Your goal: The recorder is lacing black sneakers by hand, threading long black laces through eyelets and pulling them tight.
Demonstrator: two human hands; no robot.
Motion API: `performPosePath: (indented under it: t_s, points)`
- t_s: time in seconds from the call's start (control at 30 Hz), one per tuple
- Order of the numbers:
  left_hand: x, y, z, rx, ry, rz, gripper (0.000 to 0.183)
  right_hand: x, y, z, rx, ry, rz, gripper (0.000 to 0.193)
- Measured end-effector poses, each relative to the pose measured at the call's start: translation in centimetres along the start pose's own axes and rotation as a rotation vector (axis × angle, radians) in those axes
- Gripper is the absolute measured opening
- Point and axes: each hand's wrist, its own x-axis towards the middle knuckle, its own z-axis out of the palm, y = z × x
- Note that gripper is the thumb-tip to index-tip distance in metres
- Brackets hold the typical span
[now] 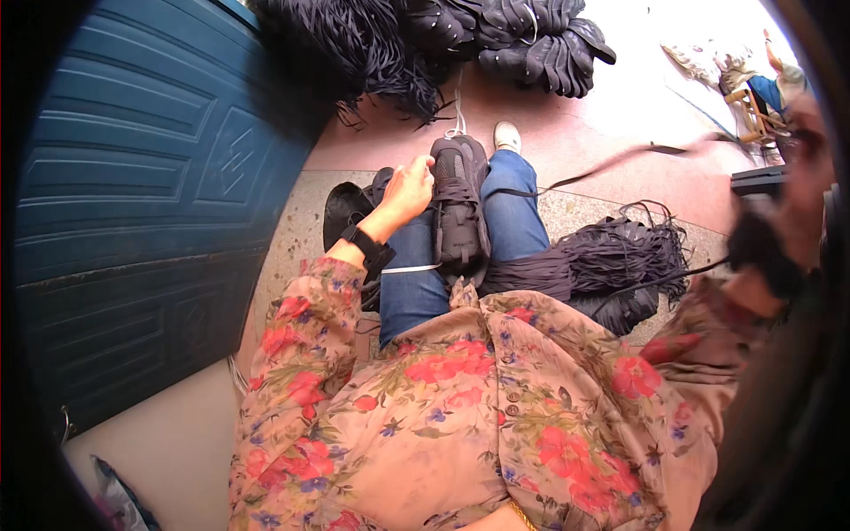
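Spreading beneath the legs [413, 305], the pink and speckled floor [593, 137] met a blue panelled door [159, 159] at ten o'clock. A heap of black footwear [542, 46] crowded twelve; a bundle of black laces [620, 255] blocked three. The dark shoe [459, 226] rested between the legs. At its ten o'clock, the left hand [410, 190] was half curled, its hold unclear. The right hand [807, 168], near two, was too blurred to tell its grip; a black lace [611, 169] crossed the right knee [513, 177] toward it.
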Motion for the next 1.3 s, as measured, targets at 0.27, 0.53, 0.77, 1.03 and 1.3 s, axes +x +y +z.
performPosePath:
  t_s: [0.27,0.53,0.77,1.03,1.3]
  points:
    - [-3.2,2.9,0.5,0.395,0.098,0.471,0.027,-16.6,21.7,-14.7,-0.527,-0.316,0.751,0.042]
    - [-1.3,4.0,1.9,0.53,-0.08,0.62,0.012,-19.1,23.2,-13.8,-0.919,-0.544,0.747,0.022]
    - [0.9,2.5,0.0,0.186,-0.033,0.223,0.017,-19.5,22.9,-13.4,-0.901,-0.449,0.666,0.022]
    - [0.5,7.4,4.4,0.558,-0.271,0.091,0.044,-21.3,19.9,-11.5,-0.992,-0.696,0.392,0.023]
    - [-1.7,1.6,-0.4,0.396,0.015,0.188,0.023,-19.8,17.5,-17.2,-1.04,-0.368,0.577,0.016]
